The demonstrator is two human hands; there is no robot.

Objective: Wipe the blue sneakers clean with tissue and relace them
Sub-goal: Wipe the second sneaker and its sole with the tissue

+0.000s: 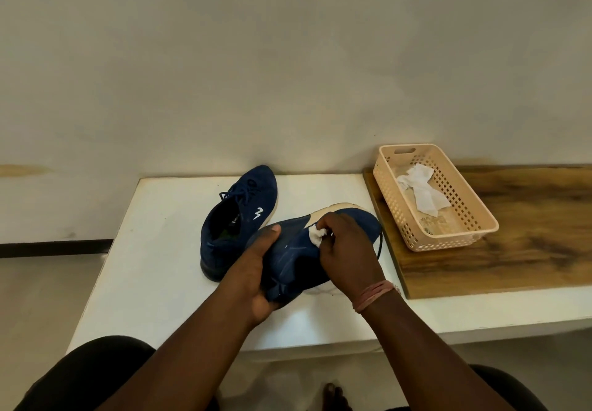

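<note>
Two blue sneakers are on the white bench [153, 250]. One sneaker [238, 215] stands upright near the back, its toe toward the wall, with dark laces tied and a small white logo on its side. The other sneaker [307, 247] is in front of it, tilted on its side, so the pale sole edge faces away from the person. The left hand [253, 279] holds this sneaker at the heel end, with the thumb over the upper and the fingers curled under it. The right hand [346, 247] pinches a small wad of white tissue [317, 236] and presses it on the blue upper, close to the sole edge. A pink thread band [374, 295] is around the right wrist. To the right, a beige plastic basket [480, 218] stands on a wooden board [528, 250] and has crumpled tissue pieces [423, 191] inside.
</note>
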